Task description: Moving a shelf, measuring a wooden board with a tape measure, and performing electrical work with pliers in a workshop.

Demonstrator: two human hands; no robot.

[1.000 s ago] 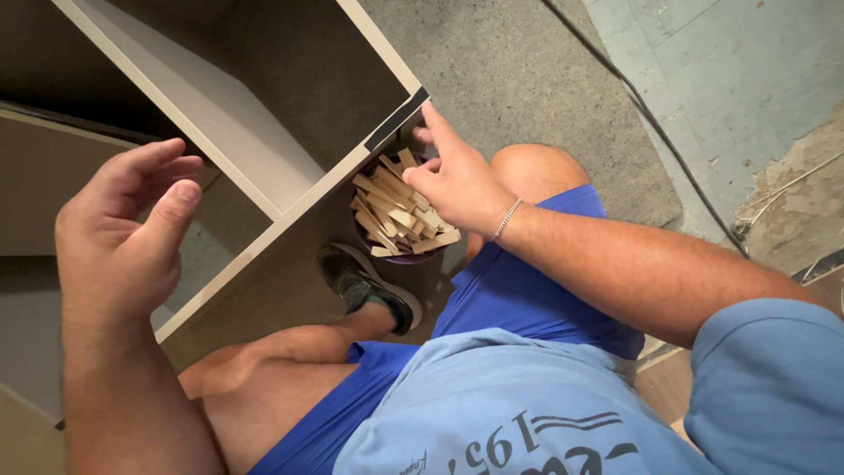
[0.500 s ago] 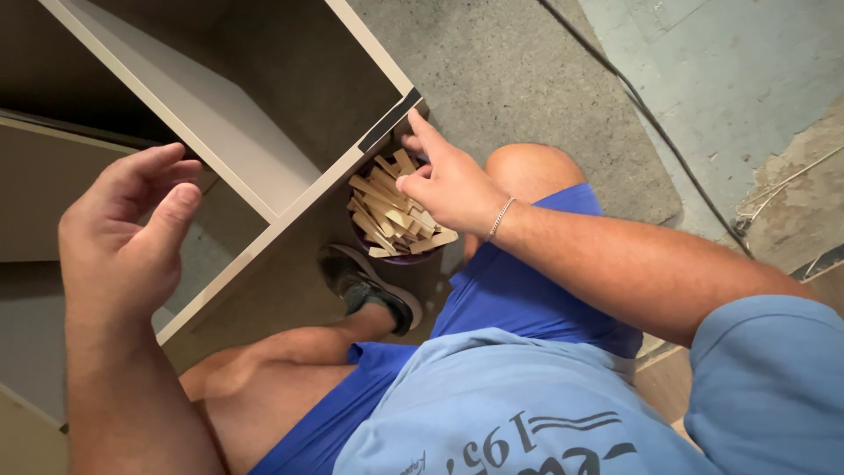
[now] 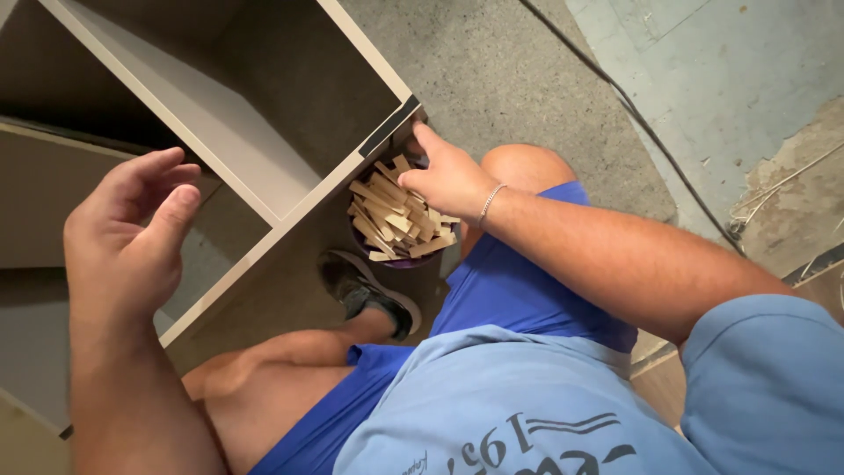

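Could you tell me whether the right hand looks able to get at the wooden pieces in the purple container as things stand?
Probably yes: the right hand already rests on the wooden pieces piled in the open-topped purple container, nothing covering them.

Grey concrete floor [image 3: 519, 79] bears wood-scrap tub [image 3: 397, 220], cable [image 3: 651, 132], cabinet [image 3: 264, 149]

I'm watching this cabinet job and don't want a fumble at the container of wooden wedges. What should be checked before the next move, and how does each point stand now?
1. Right hand at the wooden wedges: ok, fingers rest on the pile.
2. A wedge actually gripped: cannot tell, the fingertips are hidden.
3. Purple container upright on the floor: ok.
4. Left hand free: ok, open and holding nothing.
5. Cabinet panel edge unobstructed: ok.
6. Cable away from the feet: ok.
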